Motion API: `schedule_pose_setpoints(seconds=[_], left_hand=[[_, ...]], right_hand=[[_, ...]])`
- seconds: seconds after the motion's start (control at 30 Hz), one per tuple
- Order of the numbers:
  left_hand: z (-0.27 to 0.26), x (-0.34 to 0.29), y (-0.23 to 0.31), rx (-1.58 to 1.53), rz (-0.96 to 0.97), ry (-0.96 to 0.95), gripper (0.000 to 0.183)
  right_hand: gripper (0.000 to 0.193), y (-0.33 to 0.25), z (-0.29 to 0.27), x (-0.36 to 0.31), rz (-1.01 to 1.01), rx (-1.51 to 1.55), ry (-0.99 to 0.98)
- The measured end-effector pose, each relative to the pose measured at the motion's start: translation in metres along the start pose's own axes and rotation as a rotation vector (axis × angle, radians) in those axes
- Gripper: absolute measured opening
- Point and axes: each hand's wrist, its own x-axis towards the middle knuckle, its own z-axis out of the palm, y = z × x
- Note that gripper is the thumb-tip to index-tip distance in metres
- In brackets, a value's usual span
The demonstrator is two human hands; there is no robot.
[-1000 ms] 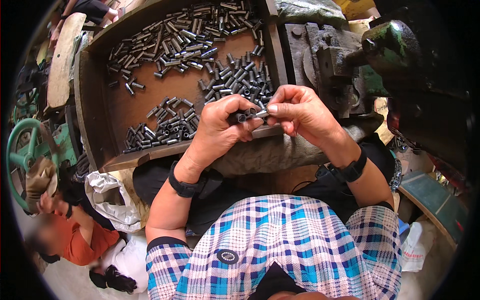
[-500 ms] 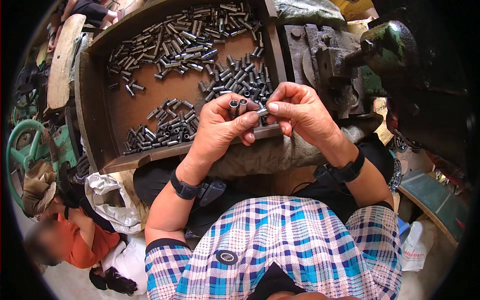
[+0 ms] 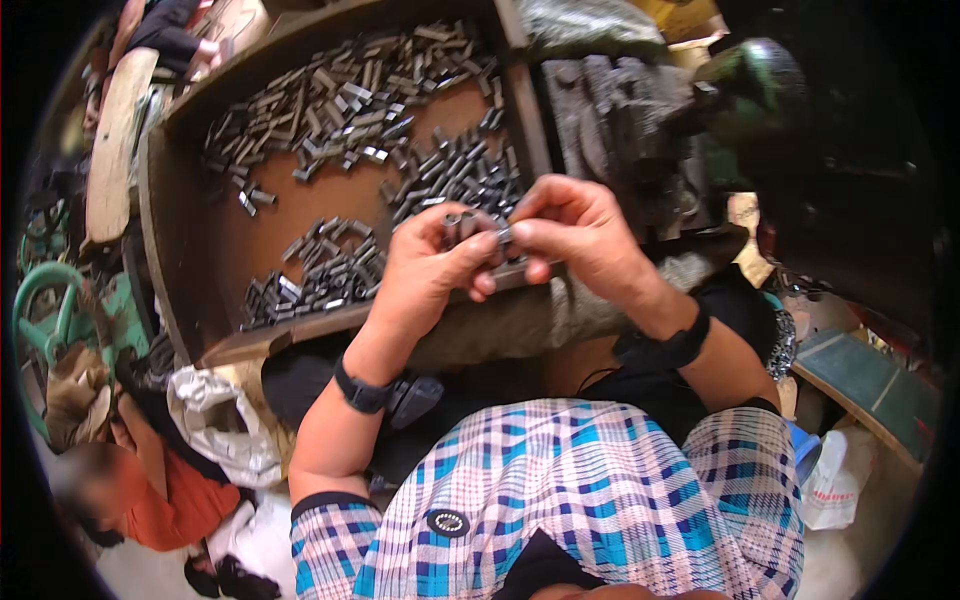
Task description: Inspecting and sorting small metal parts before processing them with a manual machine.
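Note:
Above the near edge of a shallow wooden tray (image 3: 190,285), both my hands meet with their fingers closed. My left hand (image 3: 425,262) holds a few short metal tubes (image 3: 458,226), their open ends upward behind the thumb. Another metal tube (image 3: 503,236) sits between the fingertips of both hands, pinched by my left thumb and by my right hand (image 3: 578,238). The picture is blurred, so its finer shape is unclear. Loose metal tubes lie in the tray in separate heaps: a wide far heap (image 3: 350,90), one just beyond my hands (image 3: 455,180), and a near-left heap (image 3: 320,270).
To the tray's right stands a dark, greasy machine (image 3: 640,120). A green handwheel (image 3: 45,310) is at the left. A person in an orange top (image 3: 185,500) is at lower left, near a white sack (image 3: 225,425). A white plastic bag (image 3: 835,480) lies at lower right.
The whole view has shifted slightly and blurred. My hands are still together, a little lower against the tray, and the tube at their fingertips has turned.

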Motion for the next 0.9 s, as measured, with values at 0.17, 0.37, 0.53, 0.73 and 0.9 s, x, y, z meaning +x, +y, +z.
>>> schedule_pose_setpoints(seconds=[0.17,0.37,0.53,0.73,0.9], left_hand=[[0.0,0.0,0.004,-0.005,0.006,0.048,0.019],[-0.007,0.005,-0.003,0.058,0.131,0.103,0.015],[-0.001,0.006,0.004,0.139,0.187,0.169,0.013],[0.022,0.002,0.015,0.254,0.195,0.134,0.017],[0.066,0.031,0.014,0.357,0.175,0.044,0.013]], right_hand=[[0.01,0.009,0.002,0.005,0.003,-0.145,0.003],[0.023,-0.016,0.01,-0.021,-0.594,-1.079,0.331],[0.033,-0.104,0.025,-0.139,-0.881,-1.307,0.25],[0.029,-0.161,-0.047,-0.24,-1.374,-0.787,1.114],[0.039,-0.142,-0.115,-0.222,-1.151,-0.789,1.133]])
